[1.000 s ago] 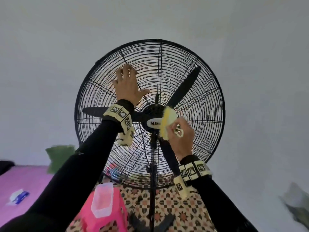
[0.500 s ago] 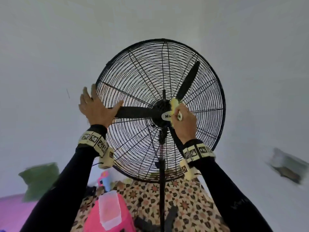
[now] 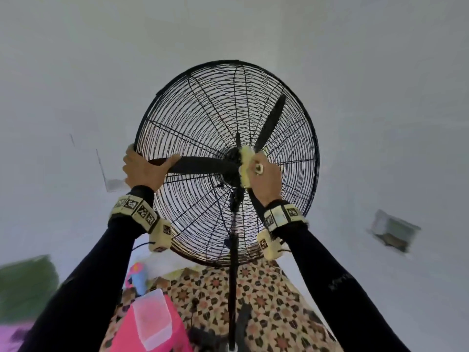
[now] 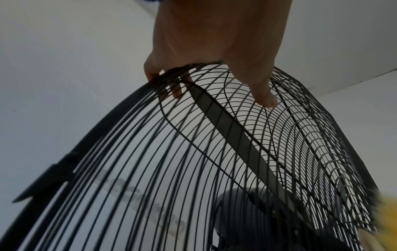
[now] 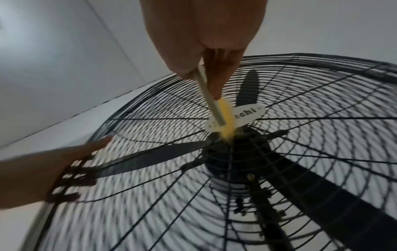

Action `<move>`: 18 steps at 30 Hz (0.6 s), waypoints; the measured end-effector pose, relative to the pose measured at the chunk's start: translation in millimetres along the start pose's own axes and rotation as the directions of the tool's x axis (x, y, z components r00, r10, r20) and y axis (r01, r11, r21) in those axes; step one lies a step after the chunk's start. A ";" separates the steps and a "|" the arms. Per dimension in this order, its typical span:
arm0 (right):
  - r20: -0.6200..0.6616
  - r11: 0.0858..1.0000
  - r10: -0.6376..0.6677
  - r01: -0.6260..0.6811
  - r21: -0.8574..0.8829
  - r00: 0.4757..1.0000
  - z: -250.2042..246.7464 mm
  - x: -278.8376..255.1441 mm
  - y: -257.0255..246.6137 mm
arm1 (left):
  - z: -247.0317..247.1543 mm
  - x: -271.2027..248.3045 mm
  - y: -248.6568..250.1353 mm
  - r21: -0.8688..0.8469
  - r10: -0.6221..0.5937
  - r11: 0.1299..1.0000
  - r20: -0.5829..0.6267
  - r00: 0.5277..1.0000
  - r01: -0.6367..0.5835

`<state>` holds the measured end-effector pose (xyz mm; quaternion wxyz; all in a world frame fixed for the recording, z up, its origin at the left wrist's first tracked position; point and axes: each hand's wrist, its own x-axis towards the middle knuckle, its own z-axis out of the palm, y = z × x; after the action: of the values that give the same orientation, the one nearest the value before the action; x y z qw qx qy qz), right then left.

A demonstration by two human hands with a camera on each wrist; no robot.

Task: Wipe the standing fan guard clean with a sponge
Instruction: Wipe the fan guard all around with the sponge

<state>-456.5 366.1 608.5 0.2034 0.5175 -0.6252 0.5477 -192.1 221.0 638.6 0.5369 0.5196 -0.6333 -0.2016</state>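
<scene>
Item: fan guard (image 3: 203, 118), black wire, round, on a stand, with dark blades behind it.

Step in hand: we judge ourselves mid-wipe, working at the centre of the guard; most of the wire face, out to the rim, looks yet to be covered.

Left hand (image 3: 144, 168): gripping the rim of the guard. In the left wrist view the fingers (image 4: 171, 88) hook round the outer ring to the back while the thumb lies on the front wires. It steadies the fan head.

Right hand (image 3: 264, 179): closed around the sponge (image 3: 245, 166), yellow and fuzzy-edged. In the right wrist view a pale strip runs out from between the fingers alongside the yellow part; we cannot tell whether it is a handle or the sponge's edge. The sponge sits just beyond the fingertips, pressed on the hub of the guard.

Next move, as we judge it: draw the sponge outward from the hub along the wires, away from the right hand's present spot, while the left hand holds the rim against the push. The wires are thin and close, so light pressure should suit.

Writing: an oval white badge (image 5: 249, 113) lies under the sponge; only "chi" reads clearly, the rest is covered. The wrist bands carry black-and-white square codes, not readable.
</scene>
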 end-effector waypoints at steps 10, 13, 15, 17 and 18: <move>0.141 0.990 -0.061 0.078 -0.116 0.988 -3.6 -12.3 -8.4 | -1.9 -12.9 4.3 0.048 0.001 0.999 -0.022 1.000 0.000; 0.006 0.995 0.070 -0.070 -0.071 0.998 -14.7 -10.0 -2.7 | -2.7 -21.0 -1.2 0.019 0.032 0.999 -0.028 0.999 -0.032; -0.079 0.979 0.168 -0.176 -0.107 0.983 -19.5 -4.7 4.1 | -1.2 -30.1 -9.1 -0.022 0.024 0.999 -0.030 0.999 -0.025; -0.014 0.976 0.161 -0.161 -0.145 0.987 -17.4 -3.7 7.1 | 3.3 -42.1 -23.9 -0.091 -0.033 0.995 -0.012 0.999 0.032; 0.053 0.987 0.100 -0.093 -0.131 0.994 -14.5 -6.2 6.3 | 6.3 -48.3 -33.5 -0.129 -0.055 0.990 -0.003 0.998 0.054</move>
<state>-464.2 380.8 605.0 0.1909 0.4885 -0.6893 0.4998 -188.5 248.7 586.4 0.5656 0.5017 -0.6028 -0.2552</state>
